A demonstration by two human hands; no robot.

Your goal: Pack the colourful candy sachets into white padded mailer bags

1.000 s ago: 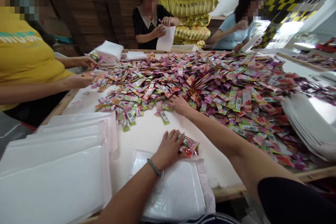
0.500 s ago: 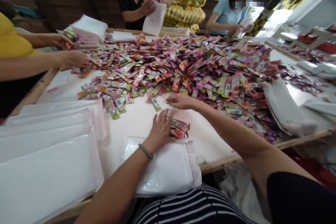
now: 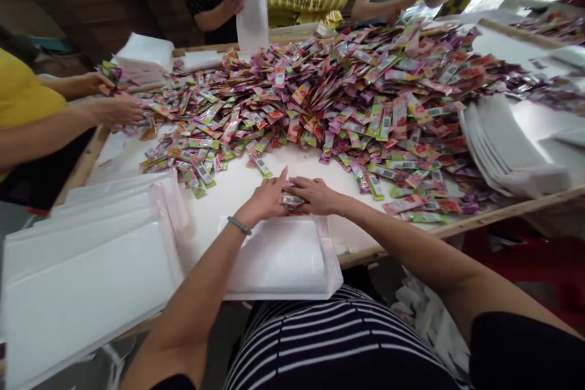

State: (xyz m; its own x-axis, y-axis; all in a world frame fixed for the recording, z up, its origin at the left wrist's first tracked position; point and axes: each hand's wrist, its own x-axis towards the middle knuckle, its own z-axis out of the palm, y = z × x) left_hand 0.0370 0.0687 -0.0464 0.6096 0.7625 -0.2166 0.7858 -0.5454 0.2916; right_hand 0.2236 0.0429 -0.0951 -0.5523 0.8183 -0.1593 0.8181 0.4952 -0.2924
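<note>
Between my two hands lies a small bunch of snack packets [image 3: 291, 202], pink, red and purple, on the white tabletop. My left hand [image 3: 267, 196] presses against the bunch from the left, its thumb raised. From the right my right hand [image 3: 319, 196] lies over the bunch with its fingers bent round it. Parts of the packets are hidden under the fingers. Just below my hands, at the table's near edge, is a white plastic bag [image 3: 283, 259] lying flat. Beyond the hands spreads a large heap of loose packets [image 3: 315, 97].
Stacked white bags [image 3: 91, 274] lie at my left, and another stack of bags [image 3: 507, 146] at the right. A person in a yellow sleeve [image 3: 27, 91] handles packets at the left. Two people work across the table; one holds a white bag [image 3: 253, 15].
My right hand has come back from the heap toward my body and closed in on the bunch beside my left hand. The view has shifted, and the person across has turned their bag upright.
</note>
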